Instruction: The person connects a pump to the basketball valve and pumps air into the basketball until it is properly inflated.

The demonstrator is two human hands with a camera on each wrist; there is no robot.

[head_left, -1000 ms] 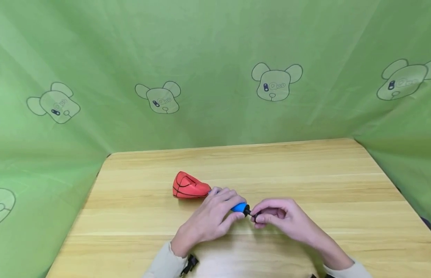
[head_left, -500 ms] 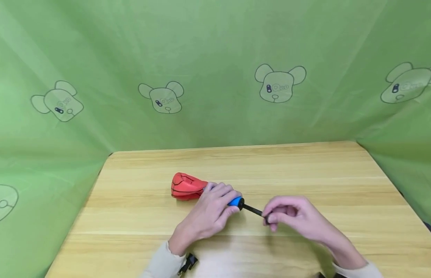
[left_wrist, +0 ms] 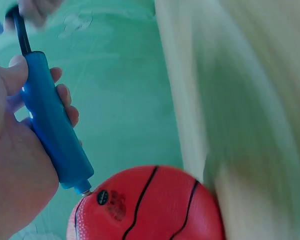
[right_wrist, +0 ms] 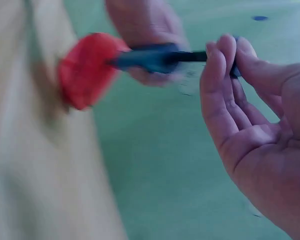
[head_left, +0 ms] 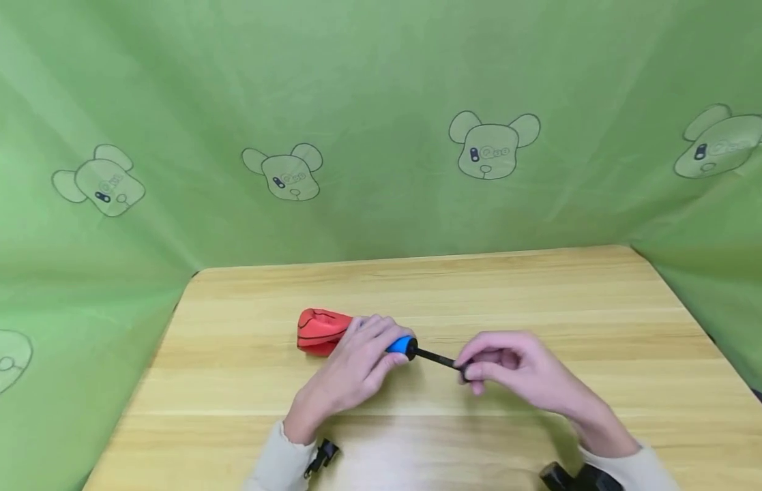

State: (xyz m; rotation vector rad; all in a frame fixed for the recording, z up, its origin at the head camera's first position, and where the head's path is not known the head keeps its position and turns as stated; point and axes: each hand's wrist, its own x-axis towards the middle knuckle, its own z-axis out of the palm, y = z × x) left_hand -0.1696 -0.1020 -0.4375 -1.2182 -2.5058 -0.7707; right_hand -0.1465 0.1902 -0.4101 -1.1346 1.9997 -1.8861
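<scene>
A blue hand pump lies in the grip of my left hand, its fingers wrapped over the barrel. From the pump's end, a black rod sticks out to the right. My right hand pinches the black handle at the rod's tip between thumb and fingers. At the pump's other end is a red ball with black lines, creased and only partly filled. In the left wrist view the pump's nozzle meets the ball beside a small black round mark.
The wooden table spreads beneath both hands. A green curtain with bear-head outlines hangs behind it and at the sides. Black wrist devices sit near the cuffs.
My right hand first draws the handle outward, lengthening the visible rod, then shifts slightly left. My left hand, the pump and the ball drift left; the ball's creases change shape.
</scene>
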